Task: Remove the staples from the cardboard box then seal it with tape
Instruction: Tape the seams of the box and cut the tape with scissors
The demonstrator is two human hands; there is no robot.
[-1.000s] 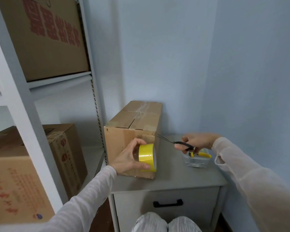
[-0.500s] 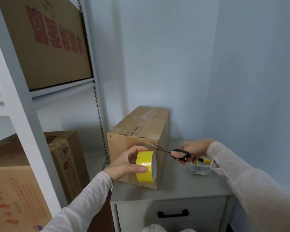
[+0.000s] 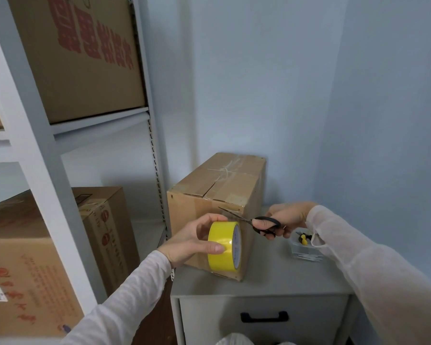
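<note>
Left hand [image 3: 187, 241] grips the tape roll [image 3: 222, 245] against the cardboard box [image 3: 224, 185], seemingly to hold tape taut; right hand [image 3: 288, 216] grips the scissors [image 3: 259, 223], tips above the roll, to cut.

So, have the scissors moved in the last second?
Yes. Against the box, the scissors went left: their tips now cross its front face, above the tape.

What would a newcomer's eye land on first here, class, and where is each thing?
The bright yellow tape roll stands out first, gripped by the left hand against the near face of the cardboard box. Next come the black-handled scissors in the right hand, blades pointing at the box's upper edge.
</note>
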